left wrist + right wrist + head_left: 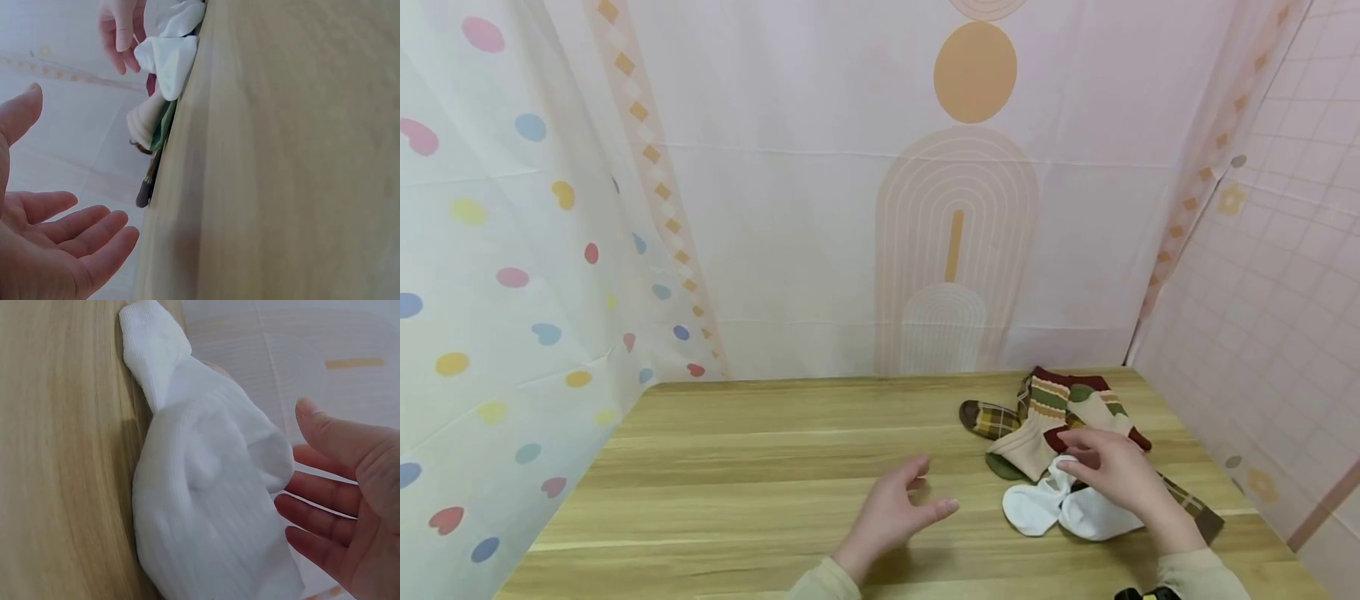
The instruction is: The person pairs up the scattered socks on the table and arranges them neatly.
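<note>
My left hand hovers over the wooden table, left of the sock pile, with thumb and fingers spread and nothing between them. Over the white socks at the right is my right hand, its fingers loosely bent. In the right wrist view, the fingertips lie beside the bunched white fabric without gripping it; whether they touch it I cannot tell. Behind the white pair lie a cream sock with a striped cuff and a similar one with dark red ends. A brown plaid sock pokes out leftward.
Another brown plaid piece extends to the right from under the right hand. The wooden table meets patterned curtains at the back and both sides. A dark strap shows by my right sleeve.
</note>
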Motion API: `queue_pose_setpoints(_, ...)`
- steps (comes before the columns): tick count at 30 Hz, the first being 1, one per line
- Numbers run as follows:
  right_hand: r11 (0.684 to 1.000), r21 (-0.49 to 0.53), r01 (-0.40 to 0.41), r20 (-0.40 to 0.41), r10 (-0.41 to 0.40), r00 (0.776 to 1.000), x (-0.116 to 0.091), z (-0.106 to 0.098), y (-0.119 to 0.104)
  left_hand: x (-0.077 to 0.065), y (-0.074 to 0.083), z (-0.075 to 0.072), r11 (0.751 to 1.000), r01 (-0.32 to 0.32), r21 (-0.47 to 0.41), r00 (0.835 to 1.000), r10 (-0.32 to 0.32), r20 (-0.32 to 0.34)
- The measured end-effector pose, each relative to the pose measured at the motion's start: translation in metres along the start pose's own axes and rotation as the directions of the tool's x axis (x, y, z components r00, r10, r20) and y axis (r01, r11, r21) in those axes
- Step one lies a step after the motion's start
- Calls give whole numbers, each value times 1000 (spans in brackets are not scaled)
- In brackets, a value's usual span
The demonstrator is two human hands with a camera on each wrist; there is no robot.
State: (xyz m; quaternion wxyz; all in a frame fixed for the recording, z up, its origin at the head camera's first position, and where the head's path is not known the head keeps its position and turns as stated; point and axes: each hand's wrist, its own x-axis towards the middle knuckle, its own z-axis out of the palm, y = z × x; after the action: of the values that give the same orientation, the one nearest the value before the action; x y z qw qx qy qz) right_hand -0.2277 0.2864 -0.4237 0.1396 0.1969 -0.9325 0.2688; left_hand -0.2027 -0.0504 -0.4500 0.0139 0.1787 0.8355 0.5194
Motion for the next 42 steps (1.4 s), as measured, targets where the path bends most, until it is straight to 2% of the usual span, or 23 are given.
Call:
queue_pose_setpoints(6, 996, -87, 19, -1, -19, 1000, 3, 1, -1, 0, 2, 6, 1000, 17, -6, 1000, -17, 17)
queue_pose_setpoints(9, 992, -125, 26, 30, -22, 999, 4, 0, -2, -1, 2, 9, 1000, 14, -11, 1000, -14, 15)
queue_pose_setpoints(15, 993, -117, 8, 109, 5, 994, 3, 0, -2, 1, -1, 14, 1000, 13, -22, 1000, -13, 13)
queue_pose_setpoints(23, 992, -122, 26, 150, -7, 989, 2, 3, 3, 2, 0, 19, 999, 7, -36, 1000, -6, 20)
queue_pose_setpoints(28, 988, -150, 43, 136, -23, 991, 1, 6, 7, 3, 3, 24, 999, -4, -42, 1000, 5, 20)
queue_pose_setpoints(32, 988, -149, 46, 119, -28, 993, -1, 7, 9, 5, 5, 28, 999, 17, -38, 999, -16, 34)
queue_pose_setpoints(38, 985, -168, 38, 66, -27, 997, -1, 7, 9, 7, 9, 34, 998, 43, -50, 998, -41, 41)
queue_pose_setpoints(42, 986, -166, 32, 0, -33, 999, -1, 7, 9, 7, 10, 37, 997, 40, -63, 998, -37, 41)
